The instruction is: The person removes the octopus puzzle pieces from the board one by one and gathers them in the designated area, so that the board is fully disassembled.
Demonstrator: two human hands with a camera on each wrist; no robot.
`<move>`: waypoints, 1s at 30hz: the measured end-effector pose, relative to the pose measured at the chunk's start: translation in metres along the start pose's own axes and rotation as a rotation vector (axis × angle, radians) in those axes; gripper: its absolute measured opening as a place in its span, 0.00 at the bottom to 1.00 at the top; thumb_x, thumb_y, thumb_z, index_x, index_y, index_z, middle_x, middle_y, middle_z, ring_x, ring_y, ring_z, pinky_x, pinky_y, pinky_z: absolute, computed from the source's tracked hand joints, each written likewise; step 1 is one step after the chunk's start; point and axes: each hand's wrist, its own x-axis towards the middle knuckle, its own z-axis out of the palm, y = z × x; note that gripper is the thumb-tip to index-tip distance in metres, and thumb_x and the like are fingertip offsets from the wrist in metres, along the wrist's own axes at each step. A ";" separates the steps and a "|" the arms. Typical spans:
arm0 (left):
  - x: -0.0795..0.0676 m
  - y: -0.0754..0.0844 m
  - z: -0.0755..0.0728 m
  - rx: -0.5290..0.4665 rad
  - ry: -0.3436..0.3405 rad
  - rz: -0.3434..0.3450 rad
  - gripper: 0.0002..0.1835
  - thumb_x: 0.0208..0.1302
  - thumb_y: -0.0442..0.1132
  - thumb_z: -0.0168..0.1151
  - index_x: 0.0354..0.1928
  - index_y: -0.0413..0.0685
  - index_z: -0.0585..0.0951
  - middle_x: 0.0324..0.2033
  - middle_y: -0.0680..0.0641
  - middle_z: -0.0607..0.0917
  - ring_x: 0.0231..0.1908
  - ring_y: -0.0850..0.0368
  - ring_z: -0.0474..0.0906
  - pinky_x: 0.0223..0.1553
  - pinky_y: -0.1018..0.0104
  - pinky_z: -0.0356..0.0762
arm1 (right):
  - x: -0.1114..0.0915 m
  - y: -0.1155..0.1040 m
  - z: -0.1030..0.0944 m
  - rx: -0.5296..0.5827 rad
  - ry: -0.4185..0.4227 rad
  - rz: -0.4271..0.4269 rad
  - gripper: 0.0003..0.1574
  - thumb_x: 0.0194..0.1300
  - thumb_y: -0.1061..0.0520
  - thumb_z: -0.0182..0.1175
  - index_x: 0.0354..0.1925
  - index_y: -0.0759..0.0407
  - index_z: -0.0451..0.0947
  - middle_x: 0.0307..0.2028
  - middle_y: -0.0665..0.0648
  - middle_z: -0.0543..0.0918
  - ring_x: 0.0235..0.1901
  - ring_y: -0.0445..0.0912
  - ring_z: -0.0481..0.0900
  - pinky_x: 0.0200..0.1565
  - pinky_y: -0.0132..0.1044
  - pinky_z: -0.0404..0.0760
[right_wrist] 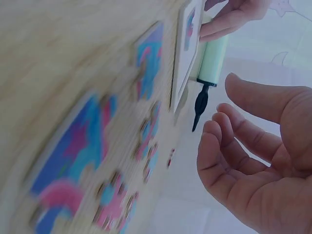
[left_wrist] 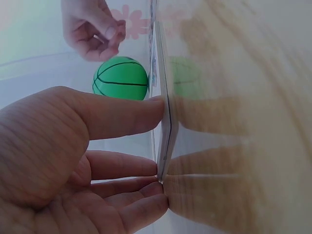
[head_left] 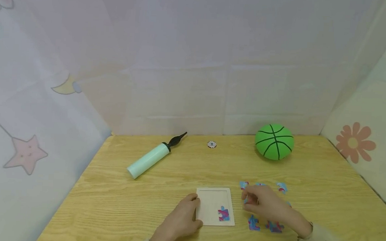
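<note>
A square white puzzle board (head_left: 208,203) with a raised rim lies on the table. One blue, pink and purple jigsaw piece (head_left: 224,214) sits in its lower right corner. Along the board's left side, my left hand (head_left: 180,217) holds the edge between thumb and fingers. My right hand (head_left: 264,202) hovers over the loose jigsaw pieces right of the board, fingers loosely bent. In the right wrist view nothing shows between that hand's thumb and fingertips. Among the loose pieces are a blue-purple piece (head_left: 254,223) and a corner piece (head_left: 282,187); others are partly hidden beneath the hand.
A pale green hand pump (head_left: 149,161) with a black nozzle lies at the back left of the wooden table (head_left: 103,203). Near the back edge are a poker chip (head_left: 212,144) and a green ball (head_left: 275,142) with black lines. Printed cloth walls enclose the table's back and sides.
</note>
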 end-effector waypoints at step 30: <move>-0.001 0.002 0.001 0.012 0.003 -0.018 0.29 0.50 0.38 0.72 0.53 0.28 0.76 0.59 0.32 0.72 0.57 0.38 0.72 0.57 0.50 0.73 | 0.050 -0.009 0.044 0.125 -0.165 0.073 0.20 0.48 0.59 0.75 0.40 0.61 0.79 0.33 0.51 0.77 0.30 0.41 0.74 0.32 0.30 0.75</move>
